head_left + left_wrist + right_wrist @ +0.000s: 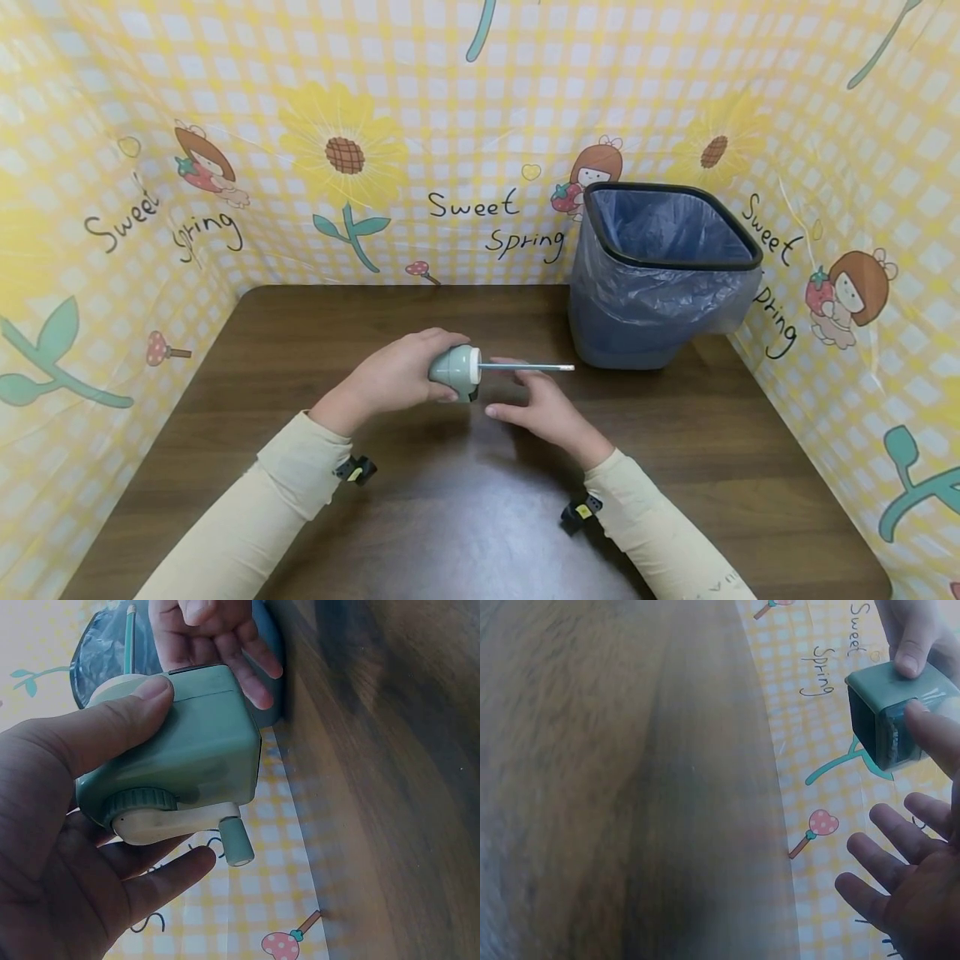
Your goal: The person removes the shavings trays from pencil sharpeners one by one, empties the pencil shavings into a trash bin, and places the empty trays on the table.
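Sharpener in L hand, pencil in its front

We've got the green sharpener held up off the table, approx. mid-table; L hand grips it, thumb on one side, fingers round the other; in the L wrist view we see its crank on the side nr. the palm, w/ a green knob at the end. The pencil sticks out horiz. from the white round front, pale end twd. the bin; R hand is just beside pencil & sharpener, fingers spread wide, holding nothing; whether it touches either we can't tell. The bin, w/ black rim & bluish bag, stands at the back R of the table; patterned yellow cloth behind.
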{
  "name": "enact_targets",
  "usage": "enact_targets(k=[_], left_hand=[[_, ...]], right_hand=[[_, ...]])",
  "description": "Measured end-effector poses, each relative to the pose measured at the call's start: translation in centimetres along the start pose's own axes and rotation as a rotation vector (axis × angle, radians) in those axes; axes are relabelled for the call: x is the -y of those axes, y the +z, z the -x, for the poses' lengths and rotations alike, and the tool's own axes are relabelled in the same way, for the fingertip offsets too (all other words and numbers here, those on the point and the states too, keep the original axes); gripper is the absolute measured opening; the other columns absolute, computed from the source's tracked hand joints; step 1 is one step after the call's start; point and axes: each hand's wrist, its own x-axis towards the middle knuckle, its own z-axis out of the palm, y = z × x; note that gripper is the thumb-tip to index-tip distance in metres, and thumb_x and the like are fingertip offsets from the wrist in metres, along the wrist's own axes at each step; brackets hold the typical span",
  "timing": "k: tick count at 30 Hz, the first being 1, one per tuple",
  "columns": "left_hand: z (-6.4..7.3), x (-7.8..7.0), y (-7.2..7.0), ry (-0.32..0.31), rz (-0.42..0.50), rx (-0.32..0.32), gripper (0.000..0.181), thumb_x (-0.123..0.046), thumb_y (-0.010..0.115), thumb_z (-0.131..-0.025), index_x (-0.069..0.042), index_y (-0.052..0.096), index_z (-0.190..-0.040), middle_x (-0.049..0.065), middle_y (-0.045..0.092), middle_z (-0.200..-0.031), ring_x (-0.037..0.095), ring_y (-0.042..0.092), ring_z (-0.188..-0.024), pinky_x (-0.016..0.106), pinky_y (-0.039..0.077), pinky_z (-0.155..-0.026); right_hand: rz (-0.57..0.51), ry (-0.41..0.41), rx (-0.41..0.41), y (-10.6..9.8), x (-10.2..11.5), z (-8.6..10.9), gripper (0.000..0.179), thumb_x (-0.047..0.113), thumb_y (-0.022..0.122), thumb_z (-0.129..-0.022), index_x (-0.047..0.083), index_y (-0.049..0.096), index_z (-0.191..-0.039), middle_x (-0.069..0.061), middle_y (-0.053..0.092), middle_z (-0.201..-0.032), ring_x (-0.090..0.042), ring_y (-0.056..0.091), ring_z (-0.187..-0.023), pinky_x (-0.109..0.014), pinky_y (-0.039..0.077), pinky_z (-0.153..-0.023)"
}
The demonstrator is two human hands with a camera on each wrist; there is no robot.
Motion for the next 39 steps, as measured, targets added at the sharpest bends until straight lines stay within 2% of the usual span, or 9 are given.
enact_targets(k=[6,11,16,22,30,39], left_hand=[[-0.1,-0.3,0.1,0.008,-0.005,0.004,0.075,-0.032,0.090,-0.080,-0.018,0.055,-0.145,0.002,0.061,-0.134,0.019,0.063,-0.108,0.041,0.054,-0.092],[-0.1,-0.5,0.2,0.013,-0.007,0.009,0.075,-0.032,0.090,-0.080,-0.019,0.055,-0.145,0.001,0.061,-0.135,0.018,0.063,-0.109,0.041,0.055,-0.092],[-0.1,-0.7,0.2,0.022,-0.003,0.008,0.075,-0.033,0.090,-0.080,-0.018,0.055,-0.144,0.001,0.061,-0.135,0.018,0.062,-0.109,0.040,0.055,-0.092],[-0.2,-0.9,0.2,0.038,-0.012,0.002,0.074,-0.034,0.090,-0.080,-0.018,0.057,-0.143,0.000,0.062,-0.134,0.017,0.062,-0.109,0.039,0.054,-0.091],[-0.3,-1.0,0.3,0.057,-0.019,-0.011,0.072,-0.033,0.091,-0.078,-0.018,0.058,-0.141,-0.001,0.063,-0.131,0.016,0.063,-0.107,0.038,0.054,-0.090],[-0.3,-1.2,0.1,0.061,-0.023,-0.007,0.073,-0.033,0.091,-0.078,-0.018,0.058,-0.141,-0.001,0.063,-0.131,0.016,0.063,-0.106,0.037,0.054,-0.090]], right_hand=[[-0.020,-0.025,0.008,0.3,0.3,-0.2,0.069,0.030,0.084,-0.087,0.023,0.053,-0.148,0.005,0.056,-0.148,-0.017,0.049,-0.139,-0.053,0.041,-0.113],[-0.052,-0.054,0.007,0.6,0.2,-0.4,0.069,0.031,0.084,-0.087,0.019,0.053,-0.148,0.001,0.057,-0.146,-0.022,0.052,-0.137,-0.055,0.042,-0.111],[-0.083,-0.049,0.012,0.9,0.4,-0.5,0.070,0.029,0.084,-0.087,0.014,0.053,-0.147,-0.003,0.057,-0.146,-0.029,0.053,-0.136,-0.056,0.043,-0.110],[-0.086,-0.042,0.006,1.0,0.7,-0.6,0.070,0.032,0.083,-0.088,0.013,0.053,-0.147,-0.002,0.057,-0.145,-0.022,0.053,-0.134,-0.054,0.043,-0.111],[-0.117,-0.015,-0.018,1.1,1.0,-0.7,0.067,0.032,0.084,-0.087,0.013,0.055,-0.145,-0.002,0.058,-0.141,-0.025,0.055,-0.131,-0.057,0.041,-0.112],[-0.102,-0.030,-0.040,1.2,0.8,-0.8,0.059,0.032,0.084,-0.087,0.015,0.059,-0.138,0.000,0.061,-0.135,-0.020,0.055,-0.127,-0.056,0.043,-0.110]])
